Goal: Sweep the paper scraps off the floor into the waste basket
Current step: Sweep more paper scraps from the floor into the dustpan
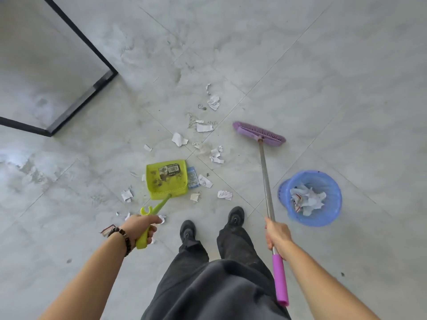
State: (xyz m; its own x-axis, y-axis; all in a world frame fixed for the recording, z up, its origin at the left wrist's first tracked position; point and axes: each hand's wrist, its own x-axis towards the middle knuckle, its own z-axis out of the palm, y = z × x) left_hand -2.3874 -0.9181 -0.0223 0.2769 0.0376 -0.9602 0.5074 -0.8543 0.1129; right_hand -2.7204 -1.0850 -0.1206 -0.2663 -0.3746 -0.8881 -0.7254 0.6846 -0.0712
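My left hand (142,227) grips the handle of a lime-green dustpan (166,179) that rests on the floor ahead of my feet, its tray dirty but holding no paper. My right hand (277,235) holds the metal shaft of a purple broom (258,133), whose head sits on the floor beyond the scraps. White paper scraps (203,127) lie scattered around and beyond the dustpan, and a blue wrapper (192,177) lies against its right edge. A blue waste basket (310,197) stands to the right of the broom shaft with crumpled paper inside.
The floor is grey marbled tile. A black metal frame (76,100) of a table or shelf stands at the upper left. My two black shoes (212,224) are just behind the scraps. A small reddish wrapper (107,229) lies by my left wrist.
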